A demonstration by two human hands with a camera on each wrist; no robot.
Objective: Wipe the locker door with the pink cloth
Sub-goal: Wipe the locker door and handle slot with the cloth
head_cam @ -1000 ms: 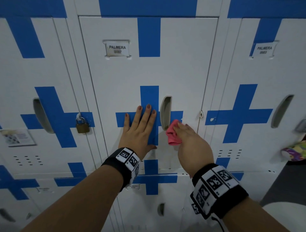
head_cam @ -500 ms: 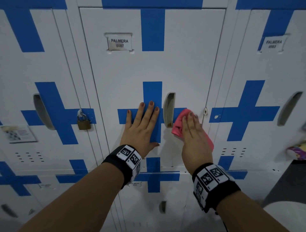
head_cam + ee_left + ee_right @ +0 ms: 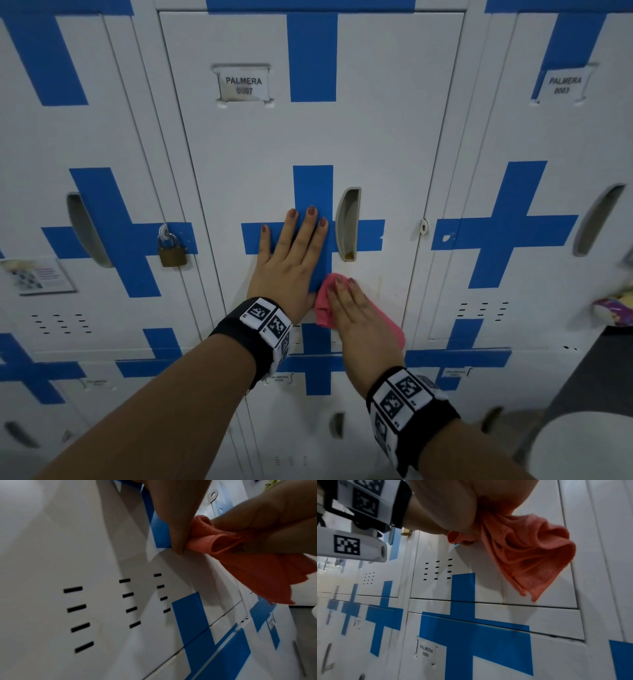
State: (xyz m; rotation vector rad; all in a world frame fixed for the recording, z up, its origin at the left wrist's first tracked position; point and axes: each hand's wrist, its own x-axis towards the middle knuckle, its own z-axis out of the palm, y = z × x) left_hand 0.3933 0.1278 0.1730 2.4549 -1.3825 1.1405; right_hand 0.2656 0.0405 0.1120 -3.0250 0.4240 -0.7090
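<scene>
The white locker door with a blue cross and the label PALMERA 0007 fills the middle of the head view. My left hand lies flat on the cross, fingers straight, just left of the recessed handle. My right hand presses the pink cloth against the door below the handle, fingers straight on top of it. In the left wrist view the cloth bunches beside my left thumb. A loose corner of the cloth hangs below my right palm.
A brass padlock hangs on the locker to the left. Vent slots sit low on the door, above the PALMERA 0008 locker. A colourful object and a white rounded object are at the right edge.
My right hand went from pinching the cloth beside the handle to pressing it flat, then slid down and left to below the handle. My left hand stayed put.
</scene>
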